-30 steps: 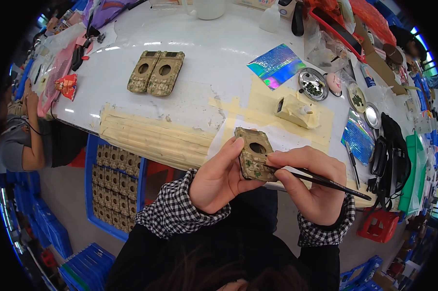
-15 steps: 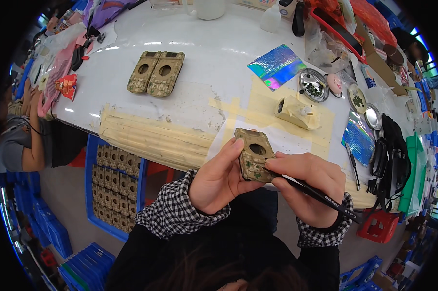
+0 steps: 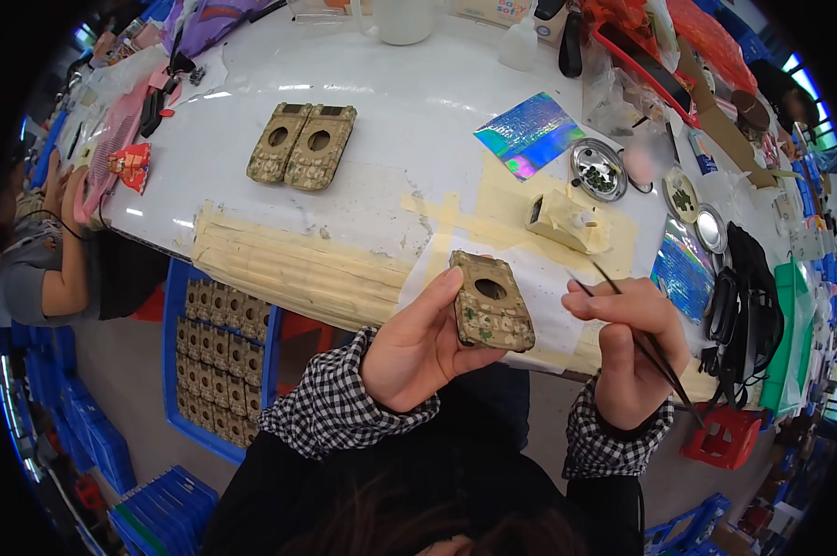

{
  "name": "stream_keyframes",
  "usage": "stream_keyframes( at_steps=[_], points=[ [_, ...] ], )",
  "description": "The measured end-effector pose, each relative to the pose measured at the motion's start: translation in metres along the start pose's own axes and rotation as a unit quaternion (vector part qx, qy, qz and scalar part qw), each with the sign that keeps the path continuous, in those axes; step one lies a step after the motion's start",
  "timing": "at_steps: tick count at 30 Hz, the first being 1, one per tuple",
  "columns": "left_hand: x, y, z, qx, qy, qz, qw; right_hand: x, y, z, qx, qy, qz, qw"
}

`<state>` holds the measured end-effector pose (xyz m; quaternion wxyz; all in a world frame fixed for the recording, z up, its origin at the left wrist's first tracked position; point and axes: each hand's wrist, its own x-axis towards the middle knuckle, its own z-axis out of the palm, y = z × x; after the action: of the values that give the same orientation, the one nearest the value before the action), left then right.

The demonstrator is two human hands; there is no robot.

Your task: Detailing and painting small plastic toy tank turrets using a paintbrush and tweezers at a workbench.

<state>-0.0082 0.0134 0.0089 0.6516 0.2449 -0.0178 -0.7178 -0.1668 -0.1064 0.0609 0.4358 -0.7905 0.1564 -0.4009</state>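
Note:
My left hand (image 3: 407, 354) is closed around a camouflage toy tank hull (image 3: 497, 322) with a round hole in its top. The hull sits tilted just above the table's taped front edge. To its right, my right hand (image 3: 633, 352) grips black tweezers (image 3: 661, 361), their tips apart and pointing away from me over the paper. Nothing shows between the tips. Beyond them stands a small block wrapped in masking tape (image 3: 566, 222). A round metal tin (image 3: 578, 159) with small dark green bits lies farther back, and another round dish with green pieces (image 3: 682, 199) is beside it.
Two more camouflage hulls (image 3: 300, 153) lie side by side at the back left. Below the table's edge, a blue crate (image 3: 170, 371) holds rows of hulls. Shiny holographic sheets (image 3: 529, 134), a black bag (image 3: 752, 306) and a red phone-like object (image 3: 645, 65) lie on the right. Another person (image 3: 52, 269) sits at left.
My right hand has drawn back to the right with the tweezers, away from the hull, and their tips have spread. The left hand keeps the hull nearly in place.

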Motion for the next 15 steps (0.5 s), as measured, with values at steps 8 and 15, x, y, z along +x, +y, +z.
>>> stream_keyframes(
  at_steps=[8,15],
  points=[
    [0.001,-0.001,-0.005,-0.034,-0.009,-0.001,0.999,0.015,0.023,-0.011,-0.322,0.092,-0.002,0.942],
    [0.002,0.0,-0.006,-0.05,-0.01,-0.003,0.999,0.026,0.048,-0.01,-0.37,0.069,-0.051,0.925]
  ],
)
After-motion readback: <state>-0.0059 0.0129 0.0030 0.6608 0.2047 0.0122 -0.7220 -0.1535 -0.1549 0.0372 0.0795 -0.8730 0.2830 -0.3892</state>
